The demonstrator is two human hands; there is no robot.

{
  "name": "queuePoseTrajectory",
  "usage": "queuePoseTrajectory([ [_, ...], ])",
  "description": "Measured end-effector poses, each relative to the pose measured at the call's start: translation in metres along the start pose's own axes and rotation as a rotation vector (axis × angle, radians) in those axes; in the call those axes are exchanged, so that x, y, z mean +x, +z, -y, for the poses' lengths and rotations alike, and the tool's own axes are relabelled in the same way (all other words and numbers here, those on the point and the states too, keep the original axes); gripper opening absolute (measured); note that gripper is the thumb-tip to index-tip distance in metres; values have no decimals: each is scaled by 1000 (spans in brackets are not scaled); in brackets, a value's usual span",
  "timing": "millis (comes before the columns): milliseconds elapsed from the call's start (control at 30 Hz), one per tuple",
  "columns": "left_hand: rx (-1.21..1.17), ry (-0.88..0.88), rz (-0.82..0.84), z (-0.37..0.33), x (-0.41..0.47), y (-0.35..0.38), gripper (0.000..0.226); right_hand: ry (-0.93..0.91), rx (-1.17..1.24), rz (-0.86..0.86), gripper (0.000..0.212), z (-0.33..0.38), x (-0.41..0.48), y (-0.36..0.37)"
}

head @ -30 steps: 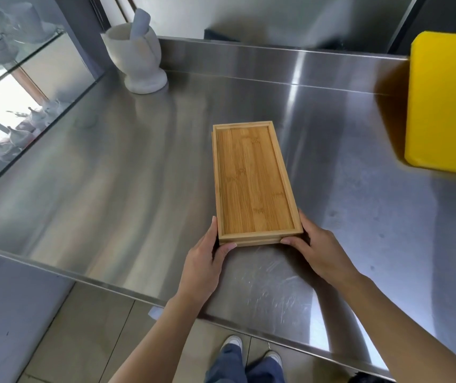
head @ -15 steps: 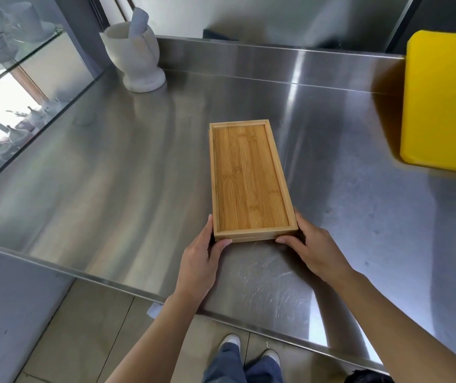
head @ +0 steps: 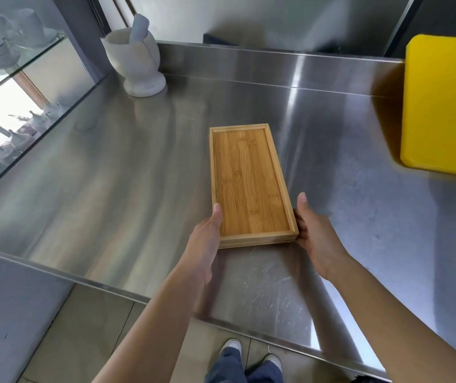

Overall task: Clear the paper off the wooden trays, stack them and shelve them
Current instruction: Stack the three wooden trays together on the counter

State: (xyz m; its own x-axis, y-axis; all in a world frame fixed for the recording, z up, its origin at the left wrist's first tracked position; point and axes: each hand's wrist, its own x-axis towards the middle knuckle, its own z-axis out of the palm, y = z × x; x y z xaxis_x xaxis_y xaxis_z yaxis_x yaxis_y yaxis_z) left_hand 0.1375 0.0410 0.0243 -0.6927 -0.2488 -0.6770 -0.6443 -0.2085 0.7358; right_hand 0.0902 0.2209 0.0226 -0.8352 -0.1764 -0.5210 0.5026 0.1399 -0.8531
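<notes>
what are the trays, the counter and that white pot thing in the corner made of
Stacked trays: likely bamboo with a smooth finish, honey-coloured strips with dark node marks.
Counter: looks like brushed stainless steel, grey and reflective with fine scratches near the front.
White mortar: seems stone or marble, matte and thick-walled; ceramic is possible. A pale pestle stands in it.

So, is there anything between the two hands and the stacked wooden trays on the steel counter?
Nothing visible. The left hand and the right hand already touch the near corners of the wooden trays. No paper lies on the top tray. The mortar and the yellow board stand well apart.
</notes>
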Motion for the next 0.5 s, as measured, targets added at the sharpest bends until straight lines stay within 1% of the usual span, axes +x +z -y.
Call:
queuePoseTrajectory([
  [67,-10,-11,-25,1,-3,6,68,1,-15,-15,105,-1,-2,2],
  [100,7,-11,-29,4,-6,9,64,-2,-30,-24,110,-3,-3,2],
  [133,26,-9,-30,6,-10,10,62,-4,-43,-31,105,-5,-5,3],
  [200,44,2,-49,17,-15,9,61,-5,-62,-25,85,-8,-13,5],
  [300,47,24,-108,28,-20,4,57,-9,-99,-1,70,-18,-24,6],
  [400,69,24,-122,31,-26,0,52,-17,-79,-2,63,-24,-34,10],
  [500,46,-56,-123,20,-32,0,61,-12,-31,-12,62,-26,-39,13],
])
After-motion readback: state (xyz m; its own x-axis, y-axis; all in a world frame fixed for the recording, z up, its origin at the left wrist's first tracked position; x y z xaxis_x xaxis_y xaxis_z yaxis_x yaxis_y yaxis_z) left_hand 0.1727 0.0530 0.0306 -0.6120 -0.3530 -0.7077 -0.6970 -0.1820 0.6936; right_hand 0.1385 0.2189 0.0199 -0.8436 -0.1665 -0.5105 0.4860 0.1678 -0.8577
